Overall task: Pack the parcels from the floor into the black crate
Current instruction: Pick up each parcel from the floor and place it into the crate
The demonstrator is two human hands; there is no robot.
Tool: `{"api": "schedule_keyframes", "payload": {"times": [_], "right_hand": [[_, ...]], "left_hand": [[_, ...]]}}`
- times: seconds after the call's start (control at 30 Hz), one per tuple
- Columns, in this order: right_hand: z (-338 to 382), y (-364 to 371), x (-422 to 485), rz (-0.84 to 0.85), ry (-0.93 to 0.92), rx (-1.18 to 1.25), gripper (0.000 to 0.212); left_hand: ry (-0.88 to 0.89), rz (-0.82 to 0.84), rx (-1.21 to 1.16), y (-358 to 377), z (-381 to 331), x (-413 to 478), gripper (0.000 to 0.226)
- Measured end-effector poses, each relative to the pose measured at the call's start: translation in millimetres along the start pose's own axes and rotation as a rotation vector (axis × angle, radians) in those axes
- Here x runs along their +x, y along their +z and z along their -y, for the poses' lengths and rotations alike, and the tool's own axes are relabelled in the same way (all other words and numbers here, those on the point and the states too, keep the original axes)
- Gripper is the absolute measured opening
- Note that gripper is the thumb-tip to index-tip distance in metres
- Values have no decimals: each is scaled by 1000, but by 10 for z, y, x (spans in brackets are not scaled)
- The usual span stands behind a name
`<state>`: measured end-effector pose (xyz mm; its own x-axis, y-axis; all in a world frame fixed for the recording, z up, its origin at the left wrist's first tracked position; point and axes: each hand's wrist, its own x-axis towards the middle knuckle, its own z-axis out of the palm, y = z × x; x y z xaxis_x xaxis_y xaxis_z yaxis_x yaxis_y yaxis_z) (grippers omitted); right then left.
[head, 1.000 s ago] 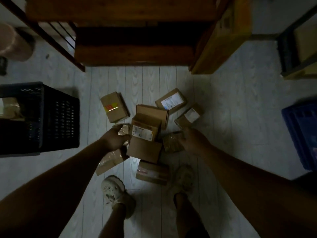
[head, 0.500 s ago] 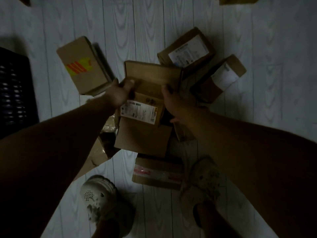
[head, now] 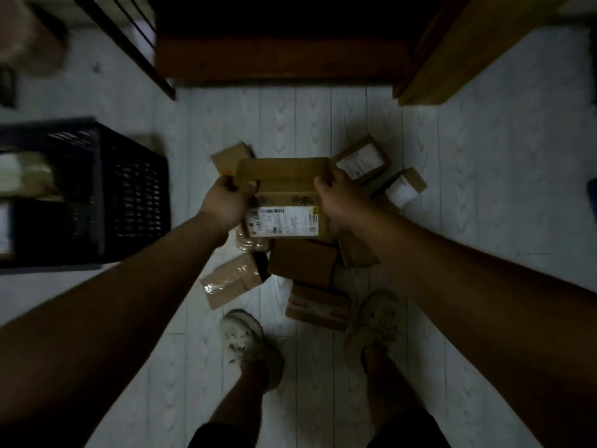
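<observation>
Both hands hold a large cardboard parcel (head: pixel 284 195) with a white label, lifted above the pile. My left hand (head: pixel 226 202) grips its left side and my right hand (head: pixel 339 198) grips its right side. Several smaller cardboard parcels lie on the floor beneath: a taped one (head: pixel 231 279), a plain box (head: pixel 302 261), a red-taped box (head: pixel 318 307), two labelled boxes (head: pixel 363 161) (head: pixel 403 187). The black crate (head: pixel 129 195) stands at the left with a few parcels (head: pixel 26 176) inside.
Dark wooden furniture (head: pixel 281 56) stands at the far side, with a wooden board (head: pixel 452 53) at the right and a metal rack (head: pixel 129 37) at the left. My two feet (head: pixel 245 341) (head: pixel 378 318) stand just behind the pile. A blue crate edge (head: pixel 592 198) shows at the far right.
My hands closed on the labelled parcel and lifted it off the pile. The head camera rose and pulled back, which brought the black crate and furniture back into sight.
</observation>
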<state>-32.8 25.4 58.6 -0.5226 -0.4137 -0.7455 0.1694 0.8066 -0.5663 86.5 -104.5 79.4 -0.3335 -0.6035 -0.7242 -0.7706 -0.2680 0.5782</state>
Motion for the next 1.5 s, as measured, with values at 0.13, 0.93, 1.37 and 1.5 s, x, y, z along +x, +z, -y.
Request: {"api": "schedule_keyframes", "payload": {"times": [0.13, 0.93, 1.37, 1.5], "right_hand": [[785, -200, -1108, -74, -99, 3, 48], [2282, -1107, -5174, -534, -800, 14, 32], [2963, 80, -5715, -423, -899, 137, 39], [3278, 925, -5716, -165, -965, 160, 66]], "left_hand": [[144, -65, -45, -684, -567, -961, 49], [706, -198, -273, -2403, -1580, -4916, 35], [773, -23, -329, -3904, -925, -5098, 49], [685, -98, -376, -4728, -524, -4927, 46]]}}
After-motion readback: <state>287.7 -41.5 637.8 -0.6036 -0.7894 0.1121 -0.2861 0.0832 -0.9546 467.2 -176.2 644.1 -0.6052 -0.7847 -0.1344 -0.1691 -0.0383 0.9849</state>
